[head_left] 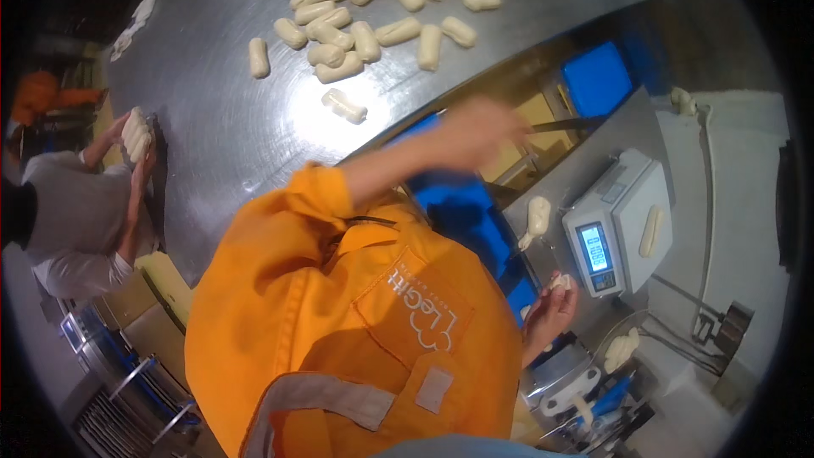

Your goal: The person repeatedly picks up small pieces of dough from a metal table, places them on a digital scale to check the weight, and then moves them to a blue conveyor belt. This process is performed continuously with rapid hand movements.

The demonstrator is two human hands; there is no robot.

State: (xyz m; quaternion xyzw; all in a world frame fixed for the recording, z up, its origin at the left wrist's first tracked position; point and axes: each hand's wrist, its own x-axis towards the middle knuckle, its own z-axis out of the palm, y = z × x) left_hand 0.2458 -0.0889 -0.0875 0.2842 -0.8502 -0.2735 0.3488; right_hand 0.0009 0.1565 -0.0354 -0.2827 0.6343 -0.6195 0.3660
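Note:
My left hand (483, 134) is smeared by motion above the gap between the steel table and the scale's counter. A dark narrow strip (566, 125) extends past its fingertips; whether I hold it, I cannot tell. Low on the right, my right hand (549, 315) is closed with a small pale dough piece (560, 282) at its fingertips. Close by stands a white digital scale (616, 222) with a lit display, and a thin dough strip (651, 231) lies on its pan. On the counter left of the scale rests a twisted dough lump (538, 217).
Several dough rolls (365, 41) lie across the steel table (212, 127). At the left a co-worker (85, 203) holds dough at the table edge. Blue bins (596, 79) sit beside the scale's counter. More dough (621, 349) lies near a metal machine (568, 382).

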